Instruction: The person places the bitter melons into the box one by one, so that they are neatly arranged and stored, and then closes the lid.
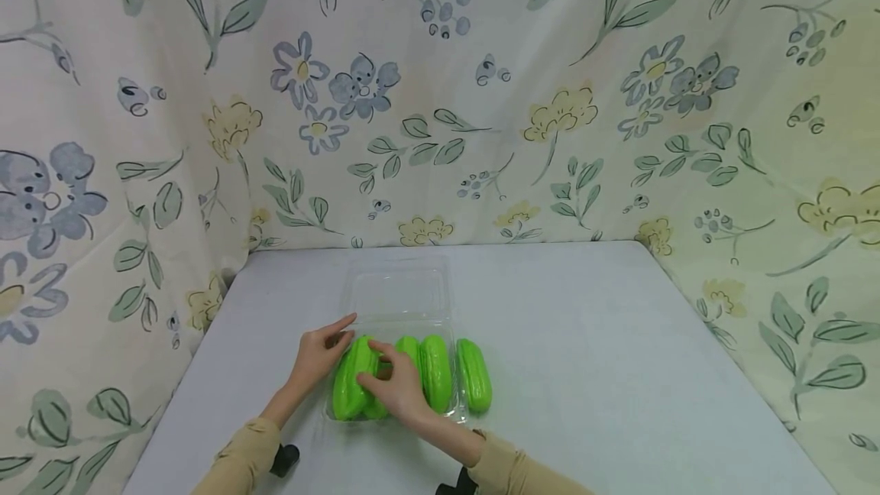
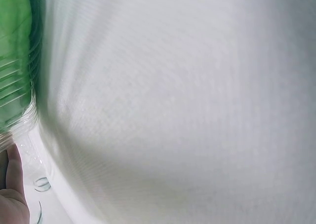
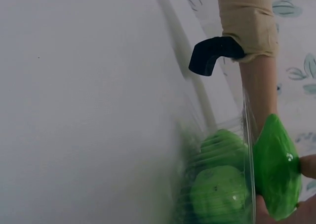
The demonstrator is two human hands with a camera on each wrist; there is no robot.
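A clear hinged plastic box (image 1: pixel 450 403) stands with its lid (image 1: pixel 397 289) folded back. Several glossy green ridged, cucumber-like vegetables fill it. The leftmost vegetable (image 1: pixel 347 392) sits high, partly over another; in the right wrist view this vegetable (image 3: pixel 276 172) rises above the box rim. My right hand (image 1: pixel 402 392) has thumb and forefinger spread, their tips touching its top side. My left hand (image 1: pixel 319 354) is beside the box's far left corner, forefinger extended, other fingertips close to the vegetable's far end. In the left wrist view, left-hand fingers (image 2: pixel 14 177) reach the box's edge.
One more green vegetable (image 1: pixel 474 376) lies on the white table (image 1: pixel 584 350), just right of the box. A patterned floral cloth (image 1: pixel 426 98) hangs behind the table and along both sides. Black wrist mounts (image 1: pixel 284 461) show near the sleeves.
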